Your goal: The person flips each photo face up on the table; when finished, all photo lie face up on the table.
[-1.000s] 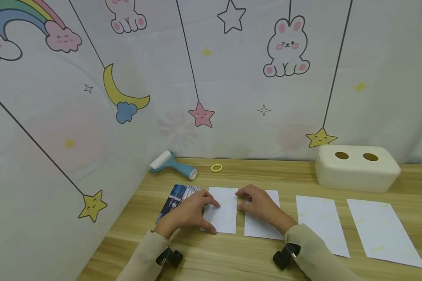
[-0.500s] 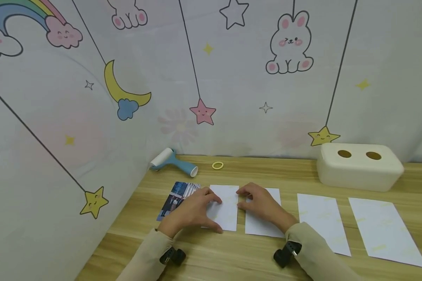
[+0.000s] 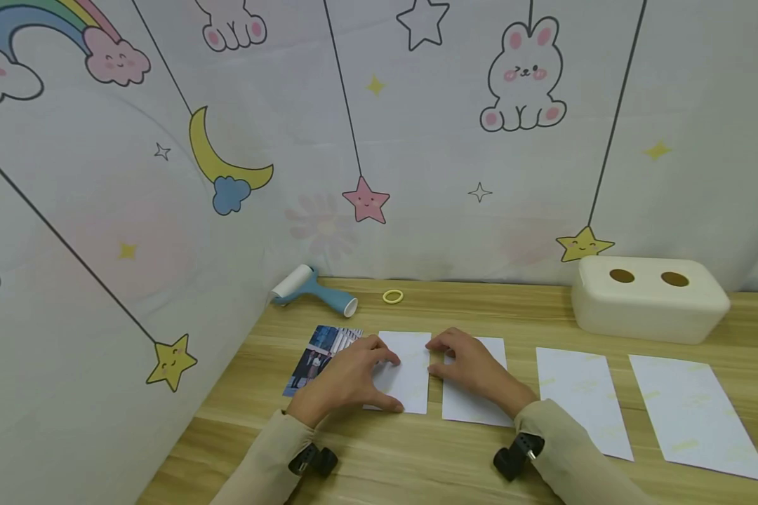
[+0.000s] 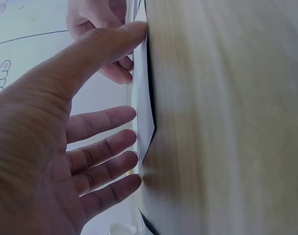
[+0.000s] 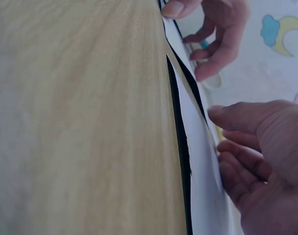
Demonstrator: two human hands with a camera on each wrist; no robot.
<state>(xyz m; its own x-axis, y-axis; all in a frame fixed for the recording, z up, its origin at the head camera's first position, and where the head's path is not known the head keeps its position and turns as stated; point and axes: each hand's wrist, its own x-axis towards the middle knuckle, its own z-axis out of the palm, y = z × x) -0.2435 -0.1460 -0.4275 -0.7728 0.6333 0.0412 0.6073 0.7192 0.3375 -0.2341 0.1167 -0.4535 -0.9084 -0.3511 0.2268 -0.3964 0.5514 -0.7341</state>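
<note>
A white sheet of paper (image 3: pixel 410 361) with faint yellowish marks lies on the table between the two hands. My left hand (image 3: pixel 354 372) spreads over its left part, thumb at the near edge and fingertips on the surface; the left wrist view shows these fingers (image 4: pixel 107 122) relaxed and apart. At the sheet's right edge are the thumb and fingertips of my right hand (image 3: pixel 474 365), with a gap between them in the right wrist view. Under that palm lies a second white sheet (image 3: pixel 470 403), partly hidden. A photo print (image 3: pixel 312 354) is half covered by my left hand.
Two more white sheets, one nearer (image 3: pixel 581 393) and one farther right (image 3: pixel 695 414), lie on the wooden table (image 3: pixel 417 463). Behind are a blue-handled lint roller (image 3: pixel 318 291), a yellow ring (image 3: pixel 393 297) and a cream box with two holes (image 3: pixel 650 301). A printed curtain backs the table.
My left thumb has slid slightly right along the sheet's near edge. The right hand stays at the sheet's right edge. The head view has shifted a little.
</note>
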